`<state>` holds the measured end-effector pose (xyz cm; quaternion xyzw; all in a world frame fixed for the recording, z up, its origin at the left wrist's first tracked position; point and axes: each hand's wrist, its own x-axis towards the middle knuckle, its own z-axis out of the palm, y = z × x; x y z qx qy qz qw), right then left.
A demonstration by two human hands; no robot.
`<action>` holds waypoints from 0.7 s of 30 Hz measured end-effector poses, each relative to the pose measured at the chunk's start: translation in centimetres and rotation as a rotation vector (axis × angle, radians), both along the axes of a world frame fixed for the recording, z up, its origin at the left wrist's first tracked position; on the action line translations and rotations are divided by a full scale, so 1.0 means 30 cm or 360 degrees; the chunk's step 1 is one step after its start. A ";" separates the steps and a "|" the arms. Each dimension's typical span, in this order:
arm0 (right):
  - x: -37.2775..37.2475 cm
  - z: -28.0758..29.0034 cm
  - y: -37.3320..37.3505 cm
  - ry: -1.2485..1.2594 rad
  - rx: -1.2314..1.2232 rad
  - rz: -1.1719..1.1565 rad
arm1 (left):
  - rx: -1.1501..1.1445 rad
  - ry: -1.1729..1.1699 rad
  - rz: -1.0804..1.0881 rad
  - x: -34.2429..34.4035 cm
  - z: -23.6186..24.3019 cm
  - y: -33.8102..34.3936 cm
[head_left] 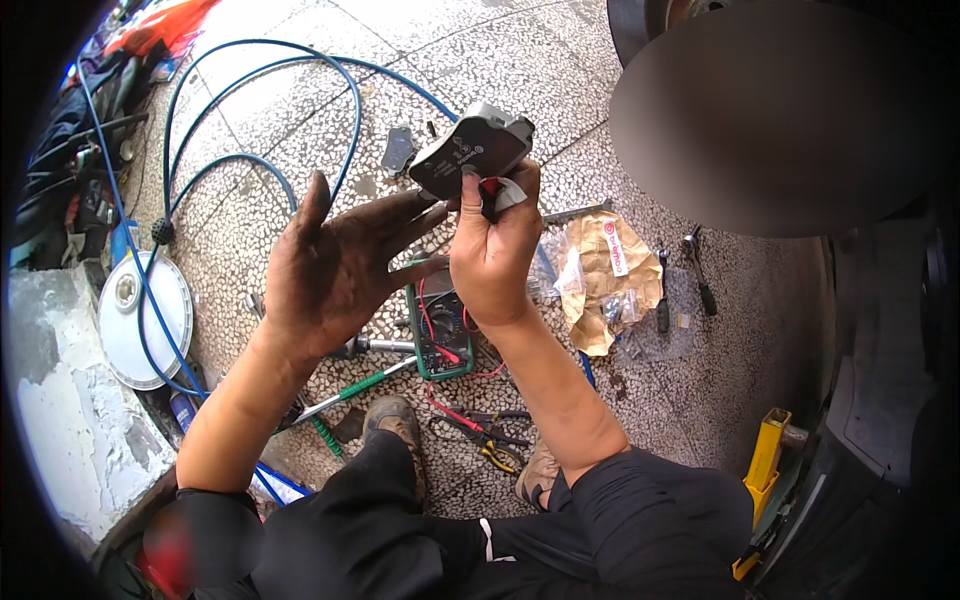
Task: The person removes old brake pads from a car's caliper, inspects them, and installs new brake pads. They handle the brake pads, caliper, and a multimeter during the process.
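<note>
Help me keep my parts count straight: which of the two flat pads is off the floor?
The dark pad gripped in the right hand; the other, a grayer pad, lies on the speckled floor.

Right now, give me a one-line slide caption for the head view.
Right hand grips a dark brake pad, open left hand alongside, with a green multimeter on the speckled floor.

We see a black brake pad (468, 158) with grey edges and pale markings, and a floor (270, 115) speckled cream and dark grey. We also see a blue hose (357, 105), a green-and-black multimeter (440, 325) with red leads (453, 356), tan paper (592, 262), a white disc (172, 295), yellow-and-black pliers (498, 456), a yellow metal post (767, 455), and our own black trousers (370, 535).
</note>
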<state>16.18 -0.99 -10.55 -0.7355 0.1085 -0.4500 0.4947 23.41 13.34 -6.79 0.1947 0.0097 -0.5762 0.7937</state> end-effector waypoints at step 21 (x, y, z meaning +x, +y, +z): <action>-0.012 0.017 -0.056 0.0136 0.0235 0.0672 | 0.0149 -0.0131 -0.0385 0.122 -0.010 0.033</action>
